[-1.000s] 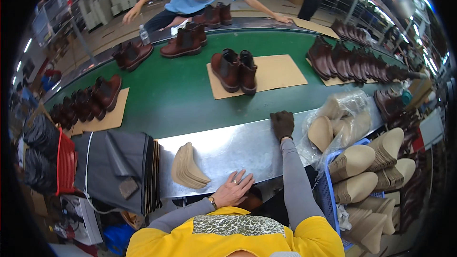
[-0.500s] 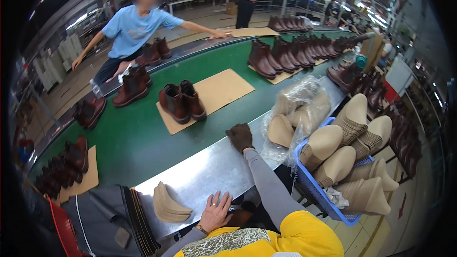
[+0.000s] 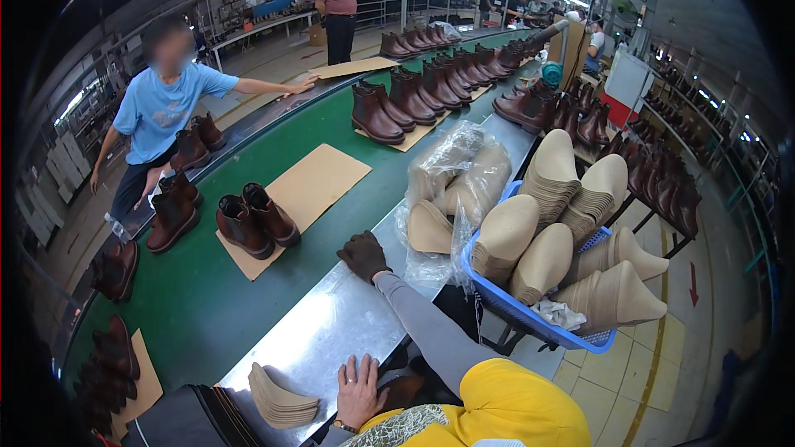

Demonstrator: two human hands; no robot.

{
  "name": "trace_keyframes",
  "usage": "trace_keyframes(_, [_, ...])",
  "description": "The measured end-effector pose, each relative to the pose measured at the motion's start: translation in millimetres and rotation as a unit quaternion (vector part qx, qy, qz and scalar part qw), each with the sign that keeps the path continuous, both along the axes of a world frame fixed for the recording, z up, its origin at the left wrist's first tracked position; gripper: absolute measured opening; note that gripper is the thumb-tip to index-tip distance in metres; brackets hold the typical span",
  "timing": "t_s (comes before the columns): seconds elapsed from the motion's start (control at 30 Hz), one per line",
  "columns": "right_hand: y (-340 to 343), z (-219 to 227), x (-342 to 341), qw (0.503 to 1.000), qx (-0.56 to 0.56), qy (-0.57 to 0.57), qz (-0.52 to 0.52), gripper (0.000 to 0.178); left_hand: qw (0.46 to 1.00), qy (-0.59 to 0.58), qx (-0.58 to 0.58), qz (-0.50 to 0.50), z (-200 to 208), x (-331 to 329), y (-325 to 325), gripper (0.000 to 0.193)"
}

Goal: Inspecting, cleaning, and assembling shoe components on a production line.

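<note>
My left hand (image 3: 358, 391), bare with a ring and a wristwatch, lies on the near edge of the shiny metal table (image 3: 319, 323), fingers stretched out. Beside it to the left is a small stack of curved beige inserts (image 3: 280, 399). My right hand (image 3: 364, 257), in a dark brown glove, rests with fingers curled at the table's far edge by the green belt (image 3: 195, 314). No object shows in it. Just beyond, a pair of brown ankle boots (image 3: 257, 221) stands on a cardboard sheet (image 3: 319, 180).
Right of my gloved hand lie clear plastic bags (image 3: 451, 165) of beige inserts. A blue basket (image 3: 530, 314) holds several more stacks. Rows of brown boots (image 3: 422, 98) stand farther along the belt. Across it, a person in light blue (image 3: 170, 108) stretches an arm to a cardboard sheet (image 3: 352, 68).
My view has swung to the right, so the boots, belt and basket sit farther left in it. Both hands stay at about the same places on the table.
</note>
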State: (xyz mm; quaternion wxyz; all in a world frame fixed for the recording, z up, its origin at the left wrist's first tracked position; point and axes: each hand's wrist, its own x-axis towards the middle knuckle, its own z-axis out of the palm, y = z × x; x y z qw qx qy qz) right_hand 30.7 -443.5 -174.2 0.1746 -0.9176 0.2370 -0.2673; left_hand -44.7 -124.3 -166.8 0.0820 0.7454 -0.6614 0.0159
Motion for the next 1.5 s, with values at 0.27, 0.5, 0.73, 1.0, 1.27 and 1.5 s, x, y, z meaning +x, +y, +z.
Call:
trace_keyframes(0.27, [-3.4,-7.2,0.9,1.0,-0.002,-0.006,0.005,0.03,1.0,-0.004,0.009,0.004,1.0,-1.5,-1.0,0.075])
trace_keyframes(0.5, [-2.6,-10.3,4.1,1.0,-0.002,-0.005,0.009,0.03,1.0,0.001,0.021,0.012,0.3,-1.4,0.7,0.075])
trace_keyframes(0.73, [-5.6,-8.1,3.6,1.0,0.012,-0.002,-0.003,0.028,1.0,0.01,0.01,0.003,-1.3,0.6,-1.1,0.073])
trace_keyframes(1.0, [-2.2,-8.5,2.8,1.0,0.013,-0.009,0.002,0.027,1.0,0.007,0.009,0.002,-4.1,0.2,0.8,0.073])
trace_keyframes(1.27, [-4.4,-6.8,2.2,1.0,0.003,-0.011,0.0,0.028,1.0,0.017,-0.001,0.008,-2.0,0.7,-0.6,0.071])
trace_keyframes(1.5, [-6.0,-10.6,2.8,1.0,0.003,-0.029,0.008,0.03,1.0,0.02,-0.007,0.009,-2.1,-0.6,0.1,0.07])
